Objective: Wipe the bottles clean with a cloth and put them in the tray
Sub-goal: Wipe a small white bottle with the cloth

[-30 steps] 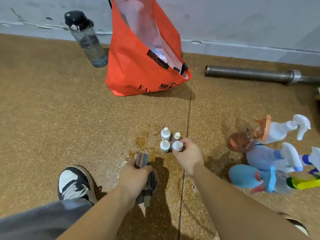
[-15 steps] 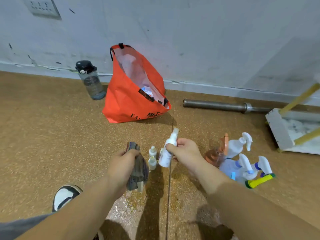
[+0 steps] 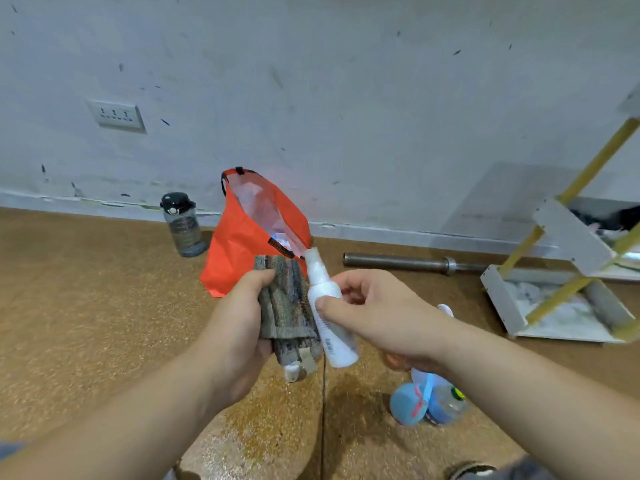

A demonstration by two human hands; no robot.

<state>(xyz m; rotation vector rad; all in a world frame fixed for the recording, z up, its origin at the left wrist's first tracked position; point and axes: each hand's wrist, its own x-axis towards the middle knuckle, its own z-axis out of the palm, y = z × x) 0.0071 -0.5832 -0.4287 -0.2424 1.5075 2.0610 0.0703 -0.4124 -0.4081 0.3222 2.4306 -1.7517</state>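
My right hand (image 3: 377, 315) grips a small white spray bottle (image 3: 323, 292), held up and tilted with its nozzle toward the wall. My left hand (image 3: 239, 327) clutches a folded grey-green cloth (image 3: 285, 303) that rests against the bottle's left side. Below the cloth, one more small white bottle (image 3: 292, 372) peeks out on the floor. Blue and clear spray bottles (image 3: 424, 403) lie on the floor under my right forearm, mostly hidden. The white tray (image 3: 502, 299) with yellow rods stands on the floor at the right.
An orange bag (image 3: 242, 251) stands open by the wall, with a dark-capped water bottle (image 3: 183, 225) to its left. A steel bar (image 3: 408, 263) lies along the wall. A wall socket (image 3: 116, 114) is at upper left. The floor is brown speckled.
My right hand lifted the white bottle from the floor group and brought it up against the cloth; my left hand rose with the cloth. The view tilted up toward the wall.
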